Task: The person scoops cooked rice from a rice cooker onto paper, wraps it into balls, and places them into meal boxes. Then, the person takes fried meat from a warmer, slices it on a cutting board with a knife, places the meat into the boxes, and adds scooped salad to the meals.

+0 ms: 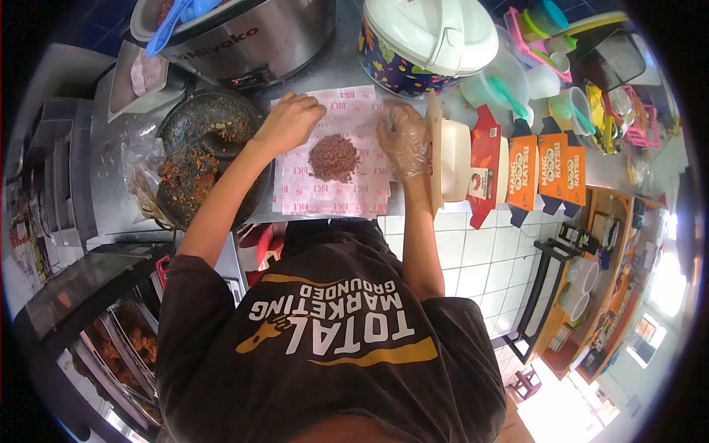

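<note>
A mound of reddish-brown rice (334,159) lies on a sheet of printed food wrapping paper (299,193), flat on the metal counter. My left hand (297,122) is bare and rests over the paper's upper left part, its fingers curled in. A clear plastic glove covers my right hand (404,140), which is at the paper's right edge with bent fingers. Whether either hand pinches the paper is hidden. Left of the paper, partly behind my left forearm, sits a dark stone mortar (188,125) with chunky chili paste in it.
Behind stand a steel Miyako cooker (251,46) with a blue spoon (168,28) and a patterned rice container (413,63) with a white lid. Orange boxes (522,173) line the right side, beside pale food boxes (454,159). A plastic tub (496,87) stands behind them. A glass food warmer (81,277) is lower left.
</note>
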